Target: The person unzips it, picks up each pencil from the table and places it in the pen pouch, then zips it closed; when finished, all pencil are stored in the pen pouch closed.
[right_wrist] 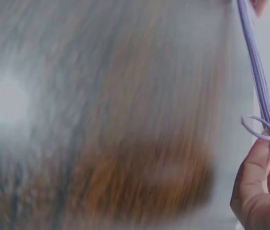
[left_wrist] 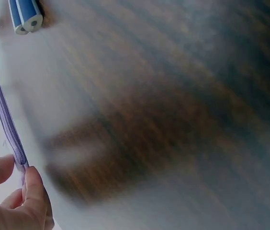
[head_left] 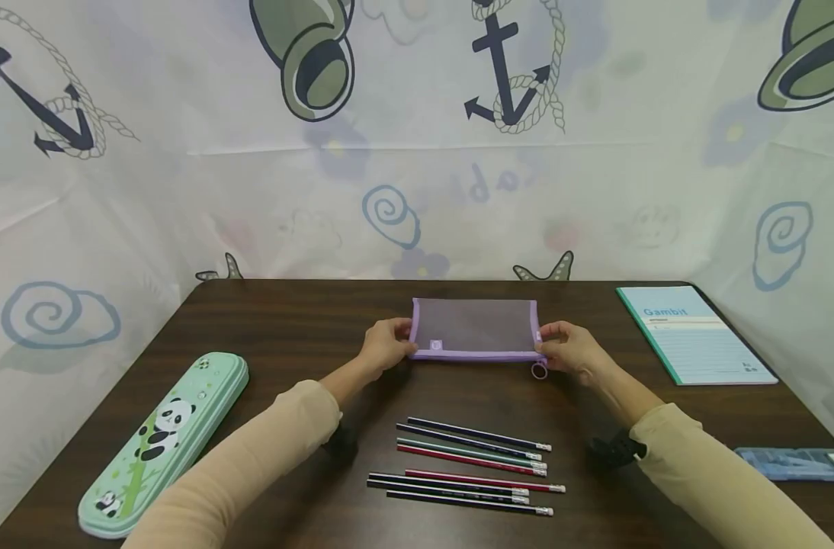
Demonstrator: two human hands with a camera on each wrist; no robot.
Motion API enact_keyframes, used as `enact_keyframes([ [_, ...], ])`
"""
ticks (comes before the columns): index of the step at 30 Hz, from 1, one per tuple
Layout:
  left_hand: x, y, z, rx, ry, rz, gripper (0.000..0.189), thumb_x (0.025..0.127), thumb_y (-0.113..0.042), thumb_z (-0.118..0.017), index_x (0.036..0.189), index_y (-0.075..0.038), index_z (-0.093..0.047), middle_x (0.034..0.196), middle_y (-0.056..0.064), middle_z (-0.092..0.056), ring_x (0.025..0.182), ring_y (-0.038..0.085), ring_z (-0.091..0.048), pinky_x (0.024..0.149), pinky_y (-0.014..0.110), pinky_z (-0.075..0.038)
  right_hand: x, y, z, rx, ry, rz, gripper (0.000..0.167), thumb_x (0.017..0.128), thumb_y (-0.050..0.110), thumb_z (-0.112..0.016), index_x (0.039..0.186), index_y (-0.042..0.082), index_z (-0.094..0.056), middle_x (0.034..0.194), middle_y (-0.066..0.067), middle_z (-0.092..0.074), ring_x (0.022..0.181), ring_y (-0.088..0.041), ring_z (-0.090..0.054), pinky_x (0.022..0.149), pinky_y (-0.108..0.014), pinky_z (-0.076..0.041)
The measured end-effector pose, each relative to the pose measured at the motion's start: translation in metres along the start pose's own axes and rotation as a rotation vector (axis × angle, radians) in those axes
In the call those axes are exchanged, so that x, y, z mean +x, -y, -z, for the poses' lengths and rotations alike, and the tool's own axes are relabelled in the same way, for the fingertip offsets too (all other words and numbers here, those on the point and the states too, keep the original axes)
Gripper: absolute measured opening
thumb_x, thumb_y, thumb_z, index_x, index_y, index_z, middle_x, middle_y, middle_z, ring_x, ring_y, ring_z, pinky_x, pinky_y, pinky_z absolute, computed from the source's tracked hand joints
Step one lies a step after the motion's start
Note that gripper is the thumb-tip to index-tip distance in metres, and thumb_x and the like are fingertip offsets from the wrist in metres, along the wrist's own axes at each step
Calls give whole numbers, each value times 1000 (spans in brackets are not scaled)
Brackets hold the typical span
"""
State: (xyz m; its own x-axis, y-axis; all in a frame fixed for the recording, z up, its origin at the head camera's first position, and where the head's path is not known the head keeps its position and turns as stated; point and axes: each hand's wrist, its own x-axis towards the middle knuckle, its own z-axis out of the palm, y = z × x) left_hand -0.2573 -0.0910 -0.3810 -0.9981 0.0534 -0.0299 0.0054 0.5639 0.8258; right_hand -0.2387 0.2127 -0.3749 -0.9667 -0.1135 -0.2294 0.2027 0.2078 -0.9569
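A purple-edged mesh zip pouch (head_left: 479, 324) is held up between both hands over the far middle of the table. At its left end, the left hand (head_left: 384, 345) pinches the corner between thumb and fingers; the left wrist view shows this grip on the zipper edge (left_wrist: 3, 110). The right hand (head_left: 573, 351) pinches the opposite corner, beside the zipper's ring pull (right_wrist: 257, 128). The pouch looks flat, with its zip edge toward me. Nearer to me, several pencils (head_left: 472, 450) lie in a loose row, eraser ends to the right.
A mint panda pencil case (head_left: 163, 442) lies at the left. A Gambit notebook (head_left: 694, 335) lies at the back right, with a translucent blue case (head_left: 794, 463) nearer on the right edge. White patterned cloth (head_left: 431, 152) hangs behind the dark wooden table (head_left: 307, 313).
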Motion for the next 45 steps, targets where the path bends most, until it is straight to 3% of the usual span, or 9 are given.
enact_keyframes([
  [8,3,0,-1,1,-7,-9,47,77,3,-71,123,2,-59,110,16,-67,93,22,-63,79,29,-52,-3,4,-2,173,-11,-25,24,90,-5,-53,113,-4,-43,80,2,-52,68,-5,-56,63,-19,-53],
  [14,-5,-12,-5,-27,-60,-128,43,81,-1,-69,123,4,-58,112,19,-65,97,27,-65,82,34,-55,-3,7,-6,277,-35,-45,25,90,-5,-53,113,-3,-43,75,1,-54,63,-6,-59,59,-18,-53],
  [18,-19,-28,-19,-121,35,-177,35,83,-4,-70,115,4,-61,111,19,-66,98,29,-66,81,33,-55,-4,8,-10,332,-43,-65,25,90,-7,-52,112,-2,-42,73,1,-55,61,-6,-59,58,-17,-53],
  [21,-28,-41,-33,-185,131,-176,31,83,-7,-70,111,3,-62,108,17,-66,98,27,-65,79,29,-55,-5,10,-15,360,-49,-70,25,91,-7,-51,112,0,-41,72,1,-55,61,-5,-59,59,-16,-53],
  [24,-34,-52,-48,-222,173,-172,31,82,-9,-73,108,1,-62,106,15,-66,95,25,-66,77,27,-55,-6,13,-20,390,-58,-69,24,91,-7,-50,112,0,-41,72,1,-55,61,-5,-60,59,-16,-53],
  [28,-39,-60,-67,-206,148,-200,31,78,-9,-77,104,-3,-63,103,11,-67,92,22,-66,75,25,-55,-8,15,-27,396,-86,-94,25,91,-5,-51,113,2,-41,73,0,-54,60,-5,-60,58,-15,-53],
  [34,-44,-60,-86,-132,77,-269,31,73,-8,-80,98,-4,-62,95,7,-65,86,17,-62,75,22,-53,-13,16,-38,426,-114,-96,27,92,-5,-50,116,0,-40,77,-1,-53,61,-5,-59,60,-16,-54],
  [38,-45,-59,-91,-105,46,-276,28,73,-8,-80,93,-5,-62,90,5,-63,82,14,-59,72,21,-50,-15,16,-45,431,-102,-83,27,92,-5,-49,118,-2,-38,77,-1,-55,64,-4,-59,62,-16,-54],
  [45,-43,-58,-93,-130,4,-310,11,81,-12,-74,88,-6,-68,85,5,-69,75,10,-61,66,17,-50,-15,12,-43,431,-111,-103,29,93,-5,-49,119,-1,-38,82,-5,-53,62,-5,-61,62,-16,-55],
])
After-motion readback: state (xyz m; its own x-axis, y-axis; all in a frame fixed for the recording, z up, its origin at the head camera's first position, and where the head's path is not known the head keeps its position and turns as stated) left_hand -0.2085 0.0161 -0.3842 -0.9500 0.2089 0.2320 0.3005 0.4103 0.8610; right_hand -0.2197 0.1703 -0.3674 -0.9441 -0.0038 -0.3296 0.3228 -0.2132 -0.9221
